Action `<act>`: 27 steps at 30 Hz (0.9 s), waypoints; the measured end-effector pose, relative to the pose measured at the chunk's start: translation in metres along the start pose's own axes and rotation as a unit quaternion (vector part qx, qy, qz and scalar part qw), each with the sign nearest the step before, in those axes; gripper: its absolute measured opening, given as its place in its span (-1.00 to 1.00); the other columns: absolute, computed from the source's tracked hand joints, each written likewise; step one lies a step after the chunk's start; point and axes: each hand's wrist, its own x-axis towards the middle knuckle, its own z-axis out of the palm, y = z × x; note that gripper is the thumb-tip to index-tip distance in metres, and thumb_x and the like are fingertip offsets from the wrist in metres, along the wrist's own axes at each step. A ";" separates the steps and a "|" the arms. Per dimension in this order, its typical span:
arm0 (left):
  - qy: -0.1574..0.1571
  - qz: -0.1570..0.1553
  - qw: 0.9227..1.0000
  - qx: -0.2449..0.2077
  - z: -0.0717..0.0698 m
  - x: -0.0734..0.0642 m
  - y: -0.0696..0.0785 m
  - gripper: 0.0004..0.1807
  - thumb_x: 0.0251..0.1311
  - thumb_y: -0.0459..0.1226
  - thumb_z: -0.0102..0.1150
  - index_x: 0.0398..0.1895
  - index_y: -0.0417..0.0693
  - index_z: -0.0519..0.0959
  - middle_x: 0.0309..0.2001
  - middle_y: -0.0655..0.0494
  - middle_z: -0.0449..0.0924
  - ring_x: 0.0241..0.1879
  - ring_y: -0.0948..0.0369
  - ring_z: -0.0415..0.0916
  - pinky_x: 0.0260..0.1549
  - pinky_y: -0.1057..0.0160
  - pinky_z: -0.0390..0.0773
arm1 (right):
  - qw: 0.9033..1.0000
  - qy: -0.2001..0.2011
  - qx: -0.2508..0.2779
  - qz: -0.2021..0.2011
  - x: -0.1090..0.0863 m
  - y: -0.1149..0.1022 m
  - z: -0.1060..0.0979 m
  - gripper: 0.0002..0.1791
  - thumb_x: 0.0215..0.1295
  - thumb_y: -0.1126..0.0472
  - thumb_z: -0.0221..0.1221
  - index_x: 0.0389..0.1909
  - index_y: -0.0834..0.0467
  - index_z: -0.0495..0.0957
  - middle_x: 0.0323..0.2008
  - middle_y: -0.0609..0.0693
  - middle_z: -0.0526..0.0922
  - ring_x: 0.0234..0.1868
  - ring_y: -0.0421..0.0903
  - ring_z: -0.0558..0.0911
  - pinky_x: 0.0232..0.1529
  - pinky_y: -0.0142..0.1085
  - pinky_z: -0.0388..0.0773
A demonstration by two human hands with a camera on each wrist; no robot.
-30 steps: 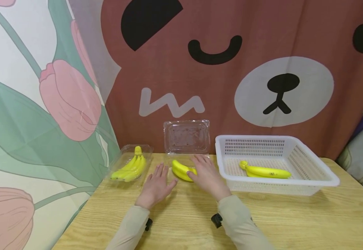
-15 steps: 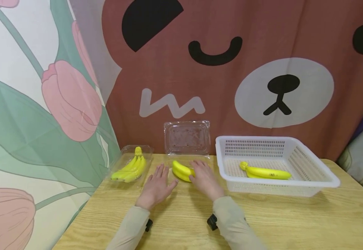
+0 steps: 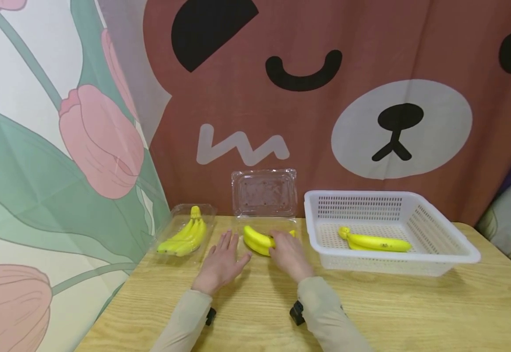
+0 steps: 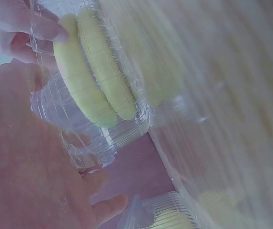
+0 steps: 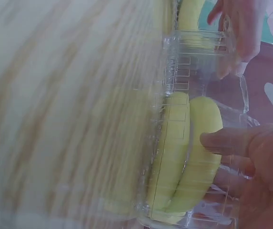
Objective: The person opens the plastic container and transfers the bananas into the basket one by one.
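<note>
Bananas (image 3: 257, 242) lie in a clear box (image 4: 126, 136) whose lid (image 3: 264, 193) stands raised behind them, likely so fingers can reach in from above. The right hand (image 3: 290, 252) pinches the bunch — presumably for a firm hold. The left hand (image 3: 222, 264), fingers straight, is by the box's left side; contact is unclear. The bunch sits between both hands — partly under the right.

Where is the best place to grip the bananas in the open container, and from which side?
Likely around mid-length, from above: the curved bananas lie crosswise in the clear container, its walls shield the sides, and its lid stands open behind.
</note>
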 end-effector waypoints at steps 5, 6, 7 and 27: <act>0.001 0.000 1.000 0.002 -0.001 0.000 0.000 -0.14 0.43 0.22 -0.22 0.53 -0.22 0.05 0.54 -0.16 -0.13 0.52 -0.05 -0.20 0.39 -0.16 0.00 | 1.000 0.004 0.012 -0.002 0.000 0.000 0.001 -0.58 0.20 0.33 0.32 0.11 0.20 0.58 -0.09 0.07 0.68 -0.18 -0.02 0.60 -0.16 -0.07 0.55; 0.001 0.000 1.000 0.002 -0.001 0.000 0.000 -0.14 0.43 0.22 -0.22 0.53 -0.22 0.06 0.54 -0.16 -0.13 0.52 -0.05 -0.20 0.39 -0.16 0.00 | 1.000 0.004 0.014 -0.002 0.000 -0.001 0.001 -0.58 0.20 0.33 0.33 0.10 0.20 0.59 -0.09 0.07 0.68 -0.17 -0.02 0.60 -0.14 -0.06 0.56; 0.001 0.000 1.000 0.002 -0.001 0.000 0.000 -0.14 0.43 0.22 -0.22 0.53 -0.22 0.06 0.54 -0.16 -0.13 0.52 -0.05 -0.20 0.39 -0.16 0.00 | 1.000 0.003 0.015 -0.002 -0.001 -0.001 0.001 -0.59 0.19 0.34 0.33 0.09 0.20 0.59 -0.09 0.08 0.67 -0.16 -0.01 0.60 -0.14 -0.05 0.56; 0.004 0.002 1.000 0.007 0.002 0.001 0.000 -0.12 0.42 0.25 -0.25 0.53 -0.23 0.06 0.54 -0.17 -0.11 0.51 -0.05 -0.17 0.39 -0.16 0.01 | 1.000 0.027 0.010 -0.003 0.000 -0.001 0.005 -0.63 0.20 0.38 0.30 0.05 0.22 0.57 -0.10 0.11 0.66 -0.07 0.07 0.59 -0.07 0.02 0.53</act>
